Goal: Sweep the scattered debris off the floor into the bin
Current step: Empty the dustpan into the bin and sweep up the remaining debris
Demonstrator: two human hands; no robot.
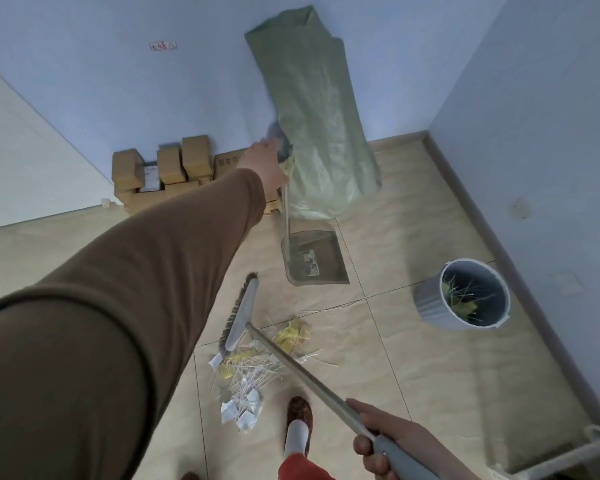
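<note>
brown sleeve [125, 306] covers the left arm, which reaches far out toward the wall. the left hand [265, 164] is at the top of the dustpan handle [285, 209], and its fingers look curled there, but that part is blurry, so i cannot tell if it has a real hold. the dustpan [317, 259] sits flat on the tile floor [430, 368], just in front of a tall green sack [312, 119] that leans on the wall.

the right hand [392, 441] is closed tight around the broom handle [302, 368]. the broom head [239, 317] rests on the floor, touching the debris [253, 368]. the debris is a pile of thin white sticks, yellow scraps and torn white paper, between the broom and a foot in a spotted slipper [300, 414].

the grey bin [461, 294] stands to the right, near the wall, well apart from the pile. it already has some sticks and yellow bits inside.

some brown boxes [167, 171] are stacked by the far wall.
</note>
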